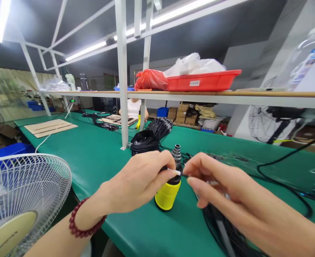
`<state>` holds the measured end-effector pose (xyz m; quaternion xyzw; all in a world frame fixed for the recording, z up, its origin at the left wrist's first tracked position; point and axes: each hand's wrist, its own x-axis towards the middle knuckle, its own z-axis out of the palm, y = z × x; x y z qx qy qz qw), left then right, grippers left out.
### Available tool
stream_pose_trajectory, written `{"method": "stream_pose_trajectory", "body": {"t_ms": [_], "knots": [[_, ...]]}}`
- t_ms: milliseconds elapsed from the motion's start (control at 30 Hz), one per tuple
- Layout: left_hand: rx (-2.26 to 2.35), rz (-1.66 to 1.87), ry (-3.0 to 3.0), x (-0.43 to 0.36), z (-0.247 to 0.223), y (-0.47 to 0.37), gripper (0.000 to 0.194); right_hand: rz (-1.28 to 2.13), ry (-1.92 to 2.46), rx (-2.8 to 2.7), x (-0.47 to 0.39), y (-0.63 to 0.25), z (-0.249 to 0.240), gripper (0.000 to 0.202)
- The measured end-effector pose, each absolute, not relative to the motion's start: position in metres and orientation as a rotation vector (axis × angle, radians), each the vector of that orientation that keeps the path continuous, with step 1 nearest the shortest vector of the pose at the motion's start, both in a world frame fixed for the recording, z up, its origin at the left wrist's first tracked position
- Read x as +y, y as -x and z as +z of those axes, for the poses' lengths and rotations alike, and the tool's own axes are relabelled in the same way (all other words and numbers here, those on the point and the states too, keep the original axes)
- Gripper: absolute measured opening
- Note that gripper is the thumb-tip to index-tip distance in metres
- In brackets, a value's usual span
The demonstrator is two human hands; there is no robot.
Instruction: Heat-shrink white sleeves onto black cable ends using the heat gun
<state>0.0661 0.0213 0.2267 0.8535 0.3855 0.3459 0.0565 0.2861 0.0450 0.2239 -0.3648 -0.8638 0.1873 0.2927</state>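
Observation:
My left hand (143, 178), with a dark red bead bracelet (78, 223) on the wrist, pinches a small white sleeve-like piece (177, 172) between thumb and forefinger. A thin black cable (184, 175) meets the white piece, and my right hand (213, 182) pinches it just to the right. Something silvery shows among the right hand's fingers, too blurred to name. Directly behind the fingertips stands a yellow heat gun (167, 195), upright, its stepped metal nozzle (176, 154) pointing up. More black cables (224, 228) lie beneath my right hand.
Coiled black cables (146, 141) lie beyond the heat gun on the green tabletop (98, 150). A white post (123, 71) carries a shelf with a red tray (202, 81). A caged fan (26, 192) stands at left. Across the table sits a person (134, 108).

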Motion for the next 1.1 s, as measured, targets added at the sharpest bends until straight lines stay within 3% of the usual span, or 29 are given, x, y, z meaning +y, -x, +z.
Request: {"method": "stream_pose_trajectory", "body": {"t_ms": [200,333,600,1100], "knots": [[1.437,1.173,-2.448,0.062,0.217,-0.071,0.023,0.470,0.983,-2.187,0.085,-0.285,0.242,0.037],[1.355,1.145,-2.326,0.082,0.210,-0.068,0.038,0.451,1.025,-2.151,0.104,-0.289,0.238,0.032],[1.263,1.199,-2.101,0.104,0.205,-0.072,0.042,0.361,1.164,-2.141,0.123,-0.285,0.240,0.028],[1.294,1.299,-1.974,0.128,0.200,-0.078,0.030,0.361,1.167,-2.119,0.145,-0.286,0.233,0.022]]}}
